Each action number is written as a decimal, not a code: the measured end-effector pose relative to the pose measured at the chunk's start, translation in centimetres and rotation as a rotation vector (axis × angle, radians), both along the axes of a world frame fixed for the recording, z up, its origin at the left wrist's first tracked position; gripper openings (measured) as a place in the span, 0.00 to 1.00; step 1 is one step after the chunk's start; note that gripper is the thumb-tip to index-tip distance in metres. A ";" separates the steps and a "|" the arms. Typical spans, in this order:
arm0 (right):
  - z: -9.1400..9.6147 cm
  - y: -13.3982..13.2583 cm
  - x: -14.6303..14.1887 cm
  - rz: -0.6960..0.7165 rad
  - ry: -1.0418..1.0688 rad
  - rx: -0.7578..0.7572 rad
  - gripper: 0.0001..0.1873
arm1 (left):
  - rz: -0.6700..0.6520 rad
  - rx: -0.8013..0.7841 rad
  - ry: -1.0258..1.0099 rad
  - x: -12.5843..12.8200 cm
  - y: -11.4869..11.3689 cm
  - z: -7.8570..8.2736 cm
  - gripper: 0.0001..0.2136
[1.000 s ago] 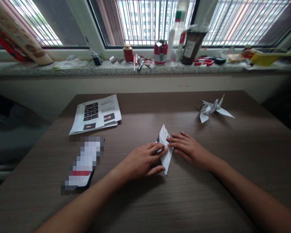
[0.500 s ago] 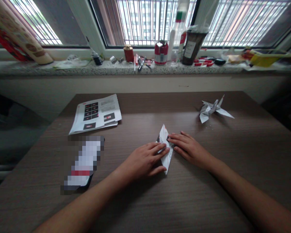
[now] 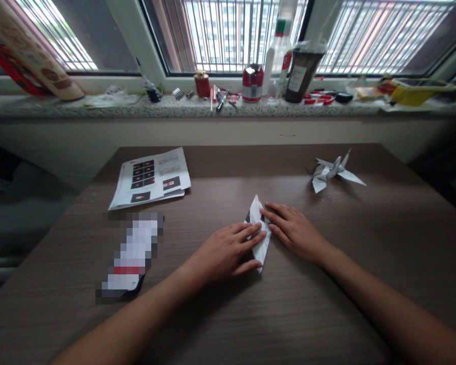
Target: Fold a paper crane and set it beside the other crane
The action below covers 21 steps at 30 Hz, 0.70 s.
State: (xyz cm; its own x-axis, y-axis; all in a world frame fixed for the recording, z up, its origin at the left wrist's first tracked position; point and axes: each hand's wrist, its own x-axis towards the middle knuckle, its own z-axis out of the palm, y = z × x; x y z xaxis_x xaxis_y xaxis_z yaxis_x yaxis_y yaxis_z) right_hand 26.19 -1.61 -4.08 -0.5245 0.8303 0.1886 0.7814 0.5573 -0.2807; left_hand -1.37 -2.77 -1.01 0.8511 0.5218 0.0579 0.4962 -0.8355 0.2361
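On the brown table lies a folded piece of printed paper (image 3: 255,209), narrow and diamond-shaped, its points toward and away from me. My left hand (image 3: 231,251) rests across its left side with fingers stretched out, two of them lying over the middle of the paper. From the right, my right hand (image 3: 292,228) lies flat, its fingers apart and the tips touching the paper's upper right edge. Part of the paper is hidden under the left fingers. A folded paper crane (image 3: 330,172) stands farther back on the right.
Printed sheets (image 3: 152,177) lie at the back left of the table (image 3: 228,314). A blurred-out phone (image 3: 135,253) is left of my left forearm. Along the windowsill (image 3: 175,109) stand a red can (image 3: 253,83), a clear bottle (image 3: 275,61), a dark cup (image 3: 303,73) and small items.
My right hand has shifted slightly left and up along the paper's right edge, its fingers now spread more. My left hand and the paper have stayed nearly in place.
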 end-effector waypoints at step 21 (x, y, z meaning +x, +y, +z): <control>0.4 2.0 -0.7 0.112 -0.076 0.010 0.32 | -0.001 -0.018 -0.018 -0.1 0.1 -0.2 0.30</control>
